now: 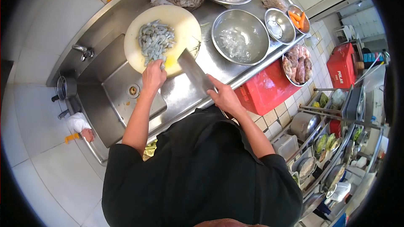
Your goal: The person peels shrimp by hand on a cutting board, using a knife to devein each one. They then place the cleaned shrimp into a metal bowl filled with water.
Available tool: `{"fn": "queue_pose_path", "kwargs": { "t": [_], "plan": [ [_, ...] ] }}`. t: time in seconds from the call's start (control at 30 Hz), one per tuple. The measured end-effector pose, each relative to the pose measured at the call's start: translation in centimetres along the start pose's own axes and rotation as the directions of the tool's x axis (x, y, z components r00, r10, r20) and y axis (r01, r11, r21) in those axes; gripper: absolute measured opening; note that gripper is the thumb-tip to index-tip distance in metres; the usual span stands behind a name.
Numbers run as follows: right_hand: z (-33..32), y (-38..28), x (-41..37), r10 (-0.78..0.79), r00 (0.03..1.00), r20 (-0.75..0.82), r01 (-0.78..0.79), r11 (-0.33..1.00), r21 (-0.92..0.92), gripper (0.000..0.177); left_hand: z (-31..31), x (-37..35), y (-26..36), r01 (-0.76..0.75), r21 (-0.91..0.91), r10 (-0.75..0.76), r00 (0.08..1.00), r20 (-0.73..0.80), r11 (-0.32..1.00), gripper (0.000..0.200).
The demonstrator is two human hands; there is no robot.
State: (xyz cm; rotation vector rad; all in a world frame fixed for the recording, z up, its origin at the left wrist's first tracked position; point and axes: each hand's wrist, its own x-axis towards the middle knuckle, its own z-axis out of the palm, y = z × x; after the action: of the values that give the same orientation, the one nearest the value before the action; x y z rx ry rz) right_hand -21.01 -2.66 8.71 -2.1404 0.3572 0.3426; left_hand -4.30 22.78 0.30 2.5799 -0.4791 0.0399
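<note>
A pile of grey peeled shrimp (155,42) lies on the round white cutting board (187,23). At the near edge of the pile, my left hand (154,77) has its fingers closed on a shrimp. My right hand (226,101) grips the handle of a cleaver (192,69). The broad blade slants up to the left, its far end over the board's right-hand edge. A yellow patch and some dark scraps show on the board near the blade. Fingers partly hide the held shrimp.
A sink (130,88) adjoins the board on the left. To its right stand a large steel bowl of water (261,52) and smaller bowls, one holding carrots (296,19). Below the counter, a pan of meat (299,67) rests by a red cooler (265,92). Shelves (328,117) stand right.
</note>
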Motion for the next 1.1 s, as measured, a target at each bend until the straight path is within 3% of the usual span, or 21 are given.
{"fn": "queue_pose_path", "kwargs": {
  "t": [0.07, 0.1, 0.2, 0.23, 0.33, 0.4, 0.47, 0.5, 0.57, 0.67, 0.9, 1.1],
  "plan": [
    [0.6, 0.1, 0.4, -0.136, 0.991, -0.01, 0.135, 0.989, -0.064, 0.06, -0.4, 0.7, 1.3, 0.136, -0.199, -0.129, 0.99, 0.047, 0.971, 0.034],
    [0.2, -0.4, 0.6, -0.09, 0.996, 0.013, 0.091, 0.992, -0.089, 0.059, -0.5, 1.1, 2.0, 0.206, -0.289, -0.19, 0.978, 0.085, 0.935, 0.035],
    [-0.4, 0.1, 1.3, -0.116, 0.991, -0.07, 0.106, 0.985, -0.133, 0.059, 1.5, 2.5, 2.2, 0.059, -0.648, -0.118, 0.992, -0.047, 0.759, 0.036],
    [-0.6, 0.6, 1.7, -0.105, 0.988, -0.116, 0.085, 0.983, -0.164, 0.059, 2.1, 3.0, 2.7, 0.078, -0.734, -0.139, 0.99, -0.023, 0.675, 0.031],
    [-1.6, 1.5, 2.3, -0.106, 0.973, -0.205, 0.081, 0.988, -0.128, 0.059, 3.3, 3.7, 4.2, 0.086, -0.732, -0.13, 0.991, -0.004, 0.676, 0.025],
    [-2.1, 1.9, 2.2, -0.086, 0.969, -0.23, 0.076, 0.996, -0.052, 0.063, 4.6, 3.7, 3.3, -0.029, -0.478, -0.005, 0.998, -0.07, 0.878, 0.023],
    [-3.0, 1.2, 1.4, -0.013, 0.977, -0.214, 0.014, 1.0, 0.006, 0.065, 6.1, 3.2, 2.4, -0.145, -0.175, 0.13, 0.987, -0.093, 0.974, 0.022],
    [-3.2, 1.0, 1.1, 0.053, 0.983, -0.176, -0.034, 0.994, 0.107, 0.066, 5.6, 3.1, 2.9, -0.072, -0.236, 0.064, 0.997, -0.041, 0.969, 0.017],
    [-3.2, 0.7, 0.8, 0.169, 0.983, -0.073, -0.14, 0.943, 0.301, 0.067, 5.0, 3.4, 3.5, -0.07, -0.216, 0.065, 0.997, -0.032, 0.974, 0.015],
    [-2.0, 1.3, 1.3, 0.196, 0.98, -0.018, -0.164, 0.862, 0.481, 0.067, 4.9, 4.0, 3.2, -0.047, -0.135, 0.048, 0.999, -0.001, 0.99, 0.016],
    [0.1, 3.2, 4.5, 0.148, 0.983, 0.106, -0.182, 0.779, 0.599, 0.072, 4.2, 5.6, 3.1, 0.092, -0.136, -0.066, 0.98, 0.186, 0.986, 0.025],
    [0.8, 3.4, 6.9, 0.143, 0.984, 0.101, -0.175, 0.782, 0.599, 0.072, 4.4, 5.7, 3.3, 0.098, -0.118, -0.074, 0.979, 0.192, 0.988, 0.028]
  ]
}}
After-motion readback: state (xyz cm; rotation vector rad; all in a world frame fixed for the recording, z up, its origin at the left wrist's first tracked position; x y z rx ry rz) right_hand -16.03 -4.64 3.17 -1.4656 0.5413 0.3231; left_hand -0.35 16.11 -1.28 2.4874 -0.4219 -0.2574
